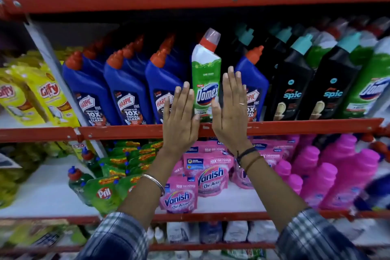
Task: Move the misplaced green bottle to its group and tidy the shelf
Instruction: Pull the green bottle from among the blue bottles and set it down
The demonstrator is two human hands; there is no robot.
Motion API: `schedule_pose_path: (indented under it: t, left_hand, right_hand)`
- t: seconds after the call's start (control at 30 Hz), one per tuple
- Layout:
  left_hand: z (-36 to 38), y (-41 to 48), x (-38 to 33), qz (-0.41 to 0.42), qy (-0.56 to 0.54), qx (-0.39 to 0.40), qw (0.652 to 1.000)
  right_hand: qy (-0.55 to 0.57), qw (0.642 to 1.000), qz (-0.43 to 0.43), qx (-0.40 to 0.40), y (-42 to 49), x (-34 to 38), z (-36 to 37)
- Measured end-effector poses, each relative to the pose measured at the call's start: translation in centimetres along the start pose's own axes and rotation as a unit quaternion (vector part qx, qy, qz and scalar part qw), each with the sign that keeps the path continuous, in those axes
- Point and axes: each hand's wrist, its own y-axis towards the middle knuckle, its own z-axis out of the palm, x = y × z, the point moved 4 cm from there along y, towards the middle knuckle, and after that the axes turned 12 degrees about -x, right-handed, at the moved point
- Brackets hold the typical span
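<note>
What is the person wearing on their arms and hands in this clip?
Both arms have blue-and-white plaid sleeves pushed up toward the elbows. The left hand is bare, with a thin silver bangle on that wrist. The right hand wears a slim ring, with dark thread bands at its wrist.

1. Black bottles (292, 91) with teal caps stand in rows on the right part of the middle level.
2. Yellow pouches (52, 99) lean at the far left of that level.
3. One level down, green pouches (103, 194) lie at the left.
4. Pink pouches (211, 175) are heaped in the middle of that lower level.
5. Pink bottles (346, 175) stand to the right of the pink pouches.
6. White packs (236, 231) fill the lowest level, blurred.
</note>
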Motion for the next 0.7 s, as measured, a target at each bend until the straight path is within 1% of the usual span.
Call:
schedule_pose_path:
  t: [0.07,0.13,0.3,0.4,0.7]
  left_hand:
    - [0.1,0.5,1.3,-0.025,0.030,-0.015,0.999]
    - [0.7,0.4,2.8,-0.029,0.064,-0.014,0.997]
    - [2.4,-1.2,5.5,-0.008,0.140,-0.011,0.990]
    - [3.1,-2.0,6.0,0.011,0.169,-0.016,0.985]
    - [3.5,-2.3,6.4,0.025,0.179,-0.042,0.983]
  right_hand:
    - [-0.009,1.000,0.002,-0.025,1.4,0.5,0.6]
    - [-0.023,0.999,0.013,-0.044,3.0,1.1,1.7]
    - [-0.087,0.992,0.078,-0.041,5.0,1.2,4.3]
    - [-0.114,0.989,0.088,-0.041,5.4,0.7,4.8]
    - [-0.041,0.987,0.153,-0.037,5.9,0.7,3.4]
